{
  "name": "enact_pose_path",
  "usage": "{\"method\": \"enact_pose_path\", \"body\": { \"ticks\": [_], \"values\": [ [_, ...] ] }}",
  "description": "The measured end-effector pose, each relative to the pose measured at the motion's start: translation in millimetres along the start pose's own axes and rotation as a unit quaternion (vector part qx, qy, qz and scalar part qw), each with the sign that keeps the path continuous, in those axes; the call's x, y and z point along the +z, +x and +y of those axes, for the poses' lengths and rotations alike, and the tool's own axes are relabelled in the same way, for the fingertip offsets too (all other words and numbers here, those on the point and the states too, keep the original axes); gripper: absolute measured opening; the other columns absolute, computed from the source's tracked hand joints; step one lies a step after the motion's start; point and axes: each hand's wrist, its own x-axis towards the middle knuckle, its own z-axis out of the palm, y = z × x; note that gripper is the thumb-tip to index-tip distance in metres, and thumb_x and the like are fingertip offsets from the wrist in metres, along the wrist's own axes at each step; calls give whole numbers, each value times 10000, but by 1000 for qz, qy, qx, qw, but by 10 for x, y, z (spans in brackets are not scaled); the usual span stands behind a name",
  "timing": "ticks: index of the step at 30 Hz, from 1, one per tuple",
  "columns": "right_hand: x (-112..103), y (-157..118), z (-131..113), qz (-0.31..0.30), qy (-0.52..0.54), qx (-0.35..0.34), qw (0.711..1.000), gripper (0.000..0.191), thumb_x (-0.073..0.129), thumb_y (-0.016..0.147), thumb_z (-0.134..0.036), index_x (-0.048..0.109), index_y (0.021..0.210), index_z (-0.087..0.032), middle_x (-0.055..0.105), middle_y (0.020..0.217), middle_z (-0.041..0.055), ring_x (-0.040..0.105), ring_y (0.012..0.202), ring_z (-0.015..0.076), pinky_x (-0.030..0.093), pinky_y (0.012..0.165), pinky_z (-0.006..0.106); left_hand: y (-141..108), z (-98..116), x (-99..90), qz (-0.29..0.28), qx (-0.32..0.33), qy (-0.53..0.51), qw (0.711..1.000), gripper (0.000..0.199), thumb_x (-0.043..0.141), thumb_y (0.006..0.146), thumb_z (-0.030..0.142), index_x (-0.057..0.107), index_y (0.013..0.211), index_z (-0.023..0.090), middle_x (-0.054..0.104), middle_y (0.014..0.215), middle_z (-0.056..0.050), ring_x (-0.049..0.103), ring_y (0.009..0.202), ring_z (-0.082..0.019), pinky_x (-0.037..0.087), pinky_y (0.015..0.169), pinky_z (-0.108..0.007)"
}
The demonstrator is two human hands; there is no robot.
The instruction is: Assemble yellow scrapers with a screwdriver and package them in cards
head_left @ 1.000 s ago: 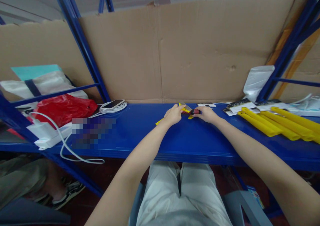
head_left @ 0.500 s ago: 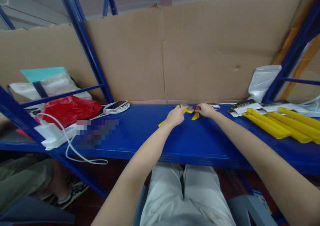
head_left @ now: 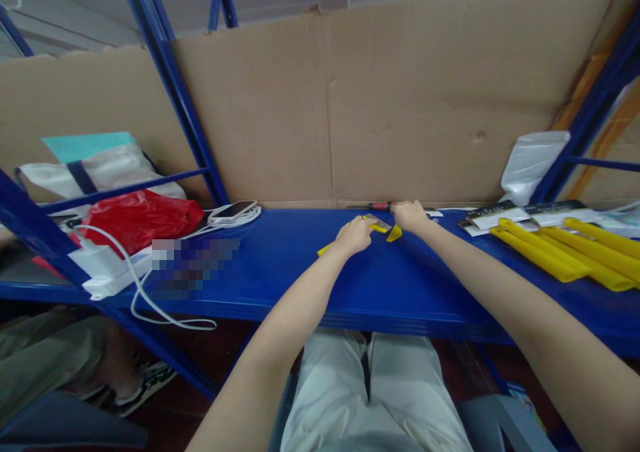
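The left hand [head_left: 355, 235] hides the middle of the yellow tool [head_left: 379, 225], so only its ends show, nearer the desk's [head_left: 280, 259] back edge than its front edge. Whether the small yellow piece [head_left: 395, 233] beside its metal end is joined to it, I cannot tell. A blurred patch [head_left: 195, 269] covers something by the front edge towards the left, and the picture's border cuts off the yellow handles [head_left: 575, 252] on the right. The left hand lies palm down, fingers curled around the tool; the right hand [head_left: 411, 217] reaches to the back edge, fingers closed on the screwdriver's [head_left: 381, 207] handle end, its shaft pointing left. Half a second ago the screwdriver was down against the yellow tool; now it is apart, further back.
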Motion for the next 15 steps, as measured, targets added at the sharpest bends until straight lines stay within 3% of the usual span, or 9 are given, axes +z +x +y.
{"method": "enact_pose_path", "body": {
  "ticks": [4,8,15],
  "values": [
    [95,-162,84,-89,40,-50,994,359,514,823,-133,711,1102,-241,669,1192,120,613,1094,289,448,884,395,16,-19,21,-12,4,9,1000,413,420,940,232,555,1327,276,615,1239,-75,607,1090,-226,481,927,-347],
    [231,-302,189,-97,116,-71,986,437,430,839,-111,674,1189,-206,603,1308,110,572,1175,262,447,939,376,18,-23,18,-21,-2,12,1000,404,418,943,240,563,1319,260,618,1240,-84,602,1103,-225,474,941,-345],
    [149,-380,376,-120,199,-76,970,333,634,786,-265,718,1101,-197,677,1178,114,630,1079,276,467,941,353,11,-18,10,-26,3,1,1000,395,426,941,230,578,1304,273,626,1240,-62,594,1118,-216,467,945,-332]
  ]
}}
